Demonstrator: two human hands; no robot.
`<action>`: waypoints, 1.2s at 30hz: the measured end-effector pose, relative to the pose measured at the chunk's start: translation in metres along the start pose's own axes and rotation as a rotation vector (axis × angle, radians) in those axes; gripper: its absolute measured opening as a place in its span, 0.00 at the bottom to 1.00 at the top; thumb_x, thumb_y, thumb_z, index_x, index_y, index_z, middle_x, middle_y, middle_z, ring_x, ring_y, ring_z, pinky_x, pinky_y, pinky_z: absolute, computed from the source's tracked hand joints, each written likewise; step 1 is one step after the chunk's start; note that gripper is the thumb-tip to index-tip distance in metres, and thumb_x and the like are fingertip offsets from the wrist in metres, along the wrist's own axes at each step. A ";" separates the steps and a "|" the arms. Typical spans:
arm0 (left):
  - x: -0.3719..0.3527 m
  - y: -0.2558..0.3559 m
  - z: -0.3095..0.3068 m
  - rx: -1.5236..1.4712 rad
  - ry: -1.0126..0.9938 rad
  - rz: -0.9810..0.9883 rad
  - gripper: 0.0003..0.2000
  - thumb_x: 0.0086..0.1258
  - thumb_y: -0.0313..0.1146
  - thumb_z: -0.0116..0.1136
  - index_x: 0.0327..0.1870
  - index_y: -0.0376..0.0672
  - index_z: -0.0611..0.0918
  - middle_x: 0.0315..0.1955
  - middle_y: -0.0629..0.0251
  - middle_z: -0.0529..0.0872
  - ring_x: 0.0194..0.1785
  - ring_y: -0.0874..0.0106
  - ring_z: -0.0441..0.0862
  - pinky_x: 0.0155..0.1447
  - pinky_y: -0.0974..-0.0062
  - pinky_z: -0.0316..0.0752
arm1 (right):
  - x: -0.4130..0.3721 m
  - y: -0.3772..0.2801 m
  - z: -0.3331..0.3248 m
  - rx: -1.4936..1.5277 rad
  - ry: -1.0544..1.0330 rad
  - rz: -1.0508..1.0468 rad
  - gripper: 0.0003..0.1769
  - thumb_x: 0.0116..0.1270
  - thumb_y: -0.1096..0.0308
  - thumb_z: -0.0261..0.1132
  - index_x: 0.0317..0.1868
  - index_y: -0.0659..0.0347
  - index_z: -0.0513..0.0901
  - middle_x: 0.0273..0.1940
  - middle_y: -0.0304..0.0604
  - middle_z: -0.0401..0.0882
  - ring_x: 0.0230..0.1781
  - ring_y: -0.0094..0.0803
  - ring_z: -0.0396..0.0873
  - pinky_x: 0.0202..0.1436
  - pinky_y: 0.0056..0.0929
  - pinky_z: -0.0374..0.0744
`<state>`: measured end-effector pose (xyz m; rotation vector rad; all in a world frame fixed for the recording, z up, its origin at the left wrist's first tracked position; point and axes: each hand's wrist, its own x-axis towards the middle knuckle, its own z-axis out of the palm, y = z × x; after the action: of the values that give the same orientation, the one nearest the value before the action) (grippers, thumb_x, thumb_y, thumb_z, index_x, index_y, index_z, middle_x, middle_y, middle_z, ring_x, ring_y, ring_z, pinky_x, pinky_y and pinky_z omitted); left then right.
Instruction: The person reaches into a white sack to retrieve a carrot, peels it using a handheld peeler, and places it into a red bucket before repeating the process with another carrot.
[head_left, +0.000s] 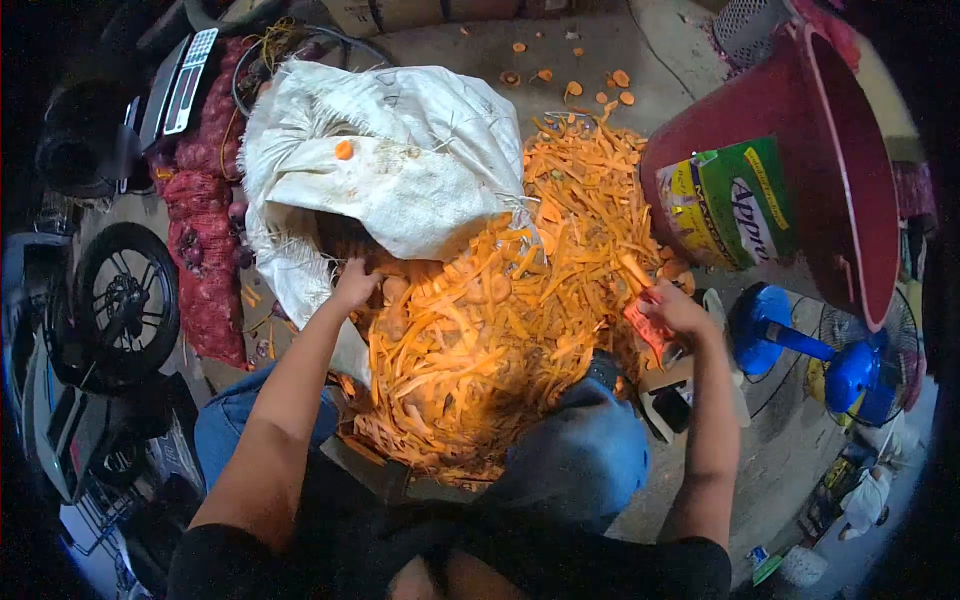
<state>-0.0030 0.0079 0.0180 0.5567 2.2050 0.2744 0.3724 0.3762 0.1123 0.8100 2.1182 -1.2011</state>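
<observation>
**Hands at Sack and Peelings**

Your left hand (357, 286) is at the mouth of the white sack (385, 120); whether it grasps anything, you cannot tell from this view. Your right hand (677, 308) clenches a red item (649, 326) (its kind is unclear), with a carrot (632, 274) at its fingers. The heaped peelings (480, 345) lie between both hands, near the tub (712, 125).

The white sack's (400, 180) interior is too dark to read. At its mouth, your left hand's (355, 285) fingertips are indistinct. Right of the sack, your right hand (682, 308) partly covers a red item (650, 326); farther right, the tub label's (735, 205) lettering breaks off.
</observation>
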 end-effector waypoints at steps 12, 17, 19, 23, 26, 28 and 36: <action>-0.061 -0.012 -0.022 -0.241 0.250 0.233 0.11 0.53 0.34 0.49 0.30 0.34 0.74 0.25 0.56 0.77 0.29 0.67 0.75 0.35 0.73 0.69 | -0.162 -0.179 -0.075 1.240 0.286 -1.130 0.14 0.53 0.61 0.58 0.37 0.60 0.70 0.58 0.61 0.45 0.58 0.54 0.50 0.55 0.44 0.63; -0.088 -0.012 -0.025 -0.362 0.221 0.137 0.12 0.53 0.36 0.49 0.30 0.35 0.74 0.28 0.54 0.78 0.34 0.63 0.75 0.39 0.72 0.68 | -0.159 -0.253 0.024 1.086 0.117 -0.827 0.13 0.57 0.61 0.54 0.38 0.61 0.70 0.50 0.53 0.64 0.47 0.41 0.68 0.45 0.35 0.71; -0.093 -0.015 -0.023 -0.356 0.207 0.108 0.12 0.52 0.37 0.50 0.30 0.35 0.74 0.27 0.55 0.78 0.34 0.63 0.75 0.39 0.72 0.67 | -0.168 -0.285 0.056 0.979 0.114 -0.708 0.12 0.58 0.63 0.54 0.39 0.61 0.70 0.41 0.43 0.71 0.40 0.27 0.72 0.40 0.23 0.70; -0.081 -0.021 -0.028 -0.441 0.233 0.123 0.12 0.53 0.36 0.49 0.32 0.37 0.74 0.29 0.56 0.78 0.34 0.65 0.75 0.39 0.73 0.67 | -0.168 -0.316 0.086 0.802 0.050 -0.604 0.13 0.56 0.62 0.55 0.37 0.63 0.69 0.43 0.47 0.69 0.38 0.33 0.73 0.40 0.28 0.72; -0.058 -0.026 -0.026 -0.608 0.253 0.100 0.11 0.54 0.35 0.48 0.33 0.38 0.74 0.26 0.59 0.78 0.32 0.68 0.74 0.39 0.74 0.67 | -0.155 -0.310 0.108 0.844 0.069 -0.538 0.11 0.56 0.64 0.56 0.36 0.62 0.70 0.38 0.42 0.71 0.33 0.29 0.72 0.37 0.25 0.71; -0.044 -0.022 -0.027 -0.698 0.300 0.107 0.10 0.54 0.35 0.48 0.33 0.39 0.74 0.24 0.60 0.77 0.29 0.69 0.74 0.35 0.74 0.68 | -0.126 -0.289 0.123 0.872 0.267 -0.346 0.09 0.55 0.66 0.56 0.32 0.62 0.71 0.29 0.36 0.72 0.28 0.25 0.70 0.33 0.23 0.69; 0.059 -0.035 -0.052 -0.712 0.284 -0.018 0.16 0.55 0.36 0.46 0.42 0.38 0.73 0.26 0.55 0.79 0.27 0.63 0.77 0.32 0.69 0.72 | -0.053 -0.264 0.130 -0.067 0.274 -0.135 0.12 0.52 0.63 0.53 0.22 0.64 0.73 0.18 0.50 0.72 0.20 0.37 0.73 0.25 0.34 0.70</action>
<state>-0.0864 0.0047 -0.0020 0.1014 2.1729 1.1271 0.2368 0.1404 0.2363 0.8534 2.4560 -1.1321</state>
